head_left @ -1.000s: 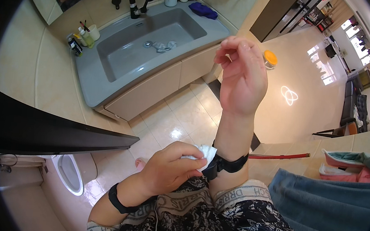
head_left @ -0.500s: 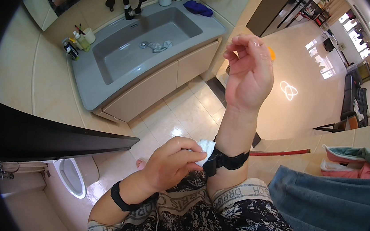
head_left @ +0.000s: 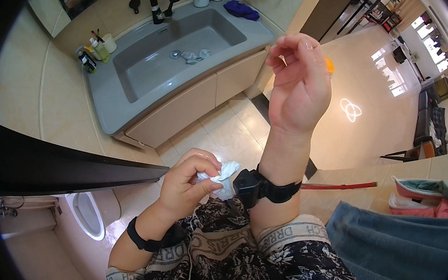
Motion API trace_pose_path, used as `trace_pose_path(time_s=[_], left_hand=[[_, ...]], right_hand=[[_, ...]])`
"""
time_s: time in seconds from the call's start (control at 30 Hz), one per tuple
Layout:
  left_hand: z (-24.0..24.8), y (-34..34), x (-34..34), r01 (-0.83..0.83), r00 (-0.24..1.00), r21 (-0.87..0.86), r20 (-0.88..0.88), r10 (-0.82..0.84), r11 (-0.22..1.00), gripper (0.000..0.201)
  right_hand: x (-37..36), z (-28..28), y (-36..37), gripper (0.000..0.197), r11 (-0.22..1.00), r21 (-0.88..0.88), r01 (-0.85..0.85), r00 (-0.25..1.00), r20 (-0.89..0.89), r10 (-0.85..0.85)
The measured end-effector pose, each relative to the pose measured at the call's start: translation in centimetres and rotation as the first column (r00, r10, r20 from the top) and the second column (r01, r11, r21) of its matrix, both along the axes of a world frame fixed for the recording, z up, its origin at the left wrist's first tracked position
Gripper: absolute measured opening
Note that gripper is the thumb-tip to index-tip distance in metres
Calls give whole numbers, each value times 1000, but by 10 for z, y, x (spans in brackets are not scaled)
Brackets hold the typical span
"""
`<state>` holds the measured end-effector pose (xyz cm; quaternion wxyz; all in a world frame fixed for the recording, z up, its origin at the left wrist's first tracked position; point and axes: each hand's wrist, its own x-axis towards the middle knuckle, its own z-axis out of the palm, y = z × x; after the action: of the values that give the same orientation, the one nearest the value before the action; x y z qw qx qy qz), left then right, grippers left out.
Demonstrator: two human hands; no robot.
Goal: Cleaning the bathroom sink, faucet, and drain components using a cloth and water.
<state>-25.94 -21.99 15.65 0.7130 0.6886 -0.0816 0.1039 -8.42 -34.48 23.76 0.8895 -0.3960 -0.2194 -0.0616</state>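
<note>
A crumpled white tissue (head_left: 226, 171) is pinched between the thumb and fingers of my left hand (head_left: 187, 182), in front of my shirt. Just to the right of it, a black strap with a box-shaped device (head_left: 249, 188) circles my right forearm; a small gap parts tissue and device. My right hand (head_left: 300, 90) is raised with the palm turned toward me. Its fingers curl loosely and it holds nothing. Another black band (head_left: 144, 236) goes around my left forearm. Part of a small orange thing (head_left: 329, 65) shows behind my right hand.
A grey sink (head_left: 181, 55) with a black faucet (head_left: 158, 8) stands ahead on the left, a wet pale cloth (head_left: 195, 56) lying in it. Bottles (head_left: 99, 49) stand on its left rim. A dark door edge (head_left: 70, 165) juts in from the left. Blue towels (head_left: 396, 254) hang at right.
My left hand has drawn the tissue left, away from the strap on my right forearm, and the boxy device is now uncovered. My right hand has risen slightly.
</note>
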Motion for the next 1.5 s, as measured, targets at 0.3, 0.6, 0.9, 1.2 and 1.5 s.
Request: trace_pose_path(time_s=[0.3,0.6,0.9,1.2,1.5], left_hand=[[24,-10,12,15,989,294,134,-57,956,30],[-13,30,30,-10,986,477,-140,87,879,12],[-129,109,52,-496,774,-433,-613,158,753,27],[-146,168,75,-407,781,-570,-623,-53,714,30],[-194,266,78,-769,565,-249,-696,443,589,21]], right_hand=[[7,-1,14,19,999,-12,-52,999,-5,52],[47,-62,10,17,905,-425,-11,1000,-16,5],[6,-195,72,28,346,-870,-351,896,-205,394],[44,-244,148,20,91,-911,-403,869,-350,350],[241,-279,182,12,-283,-897,341,901,226,370]])
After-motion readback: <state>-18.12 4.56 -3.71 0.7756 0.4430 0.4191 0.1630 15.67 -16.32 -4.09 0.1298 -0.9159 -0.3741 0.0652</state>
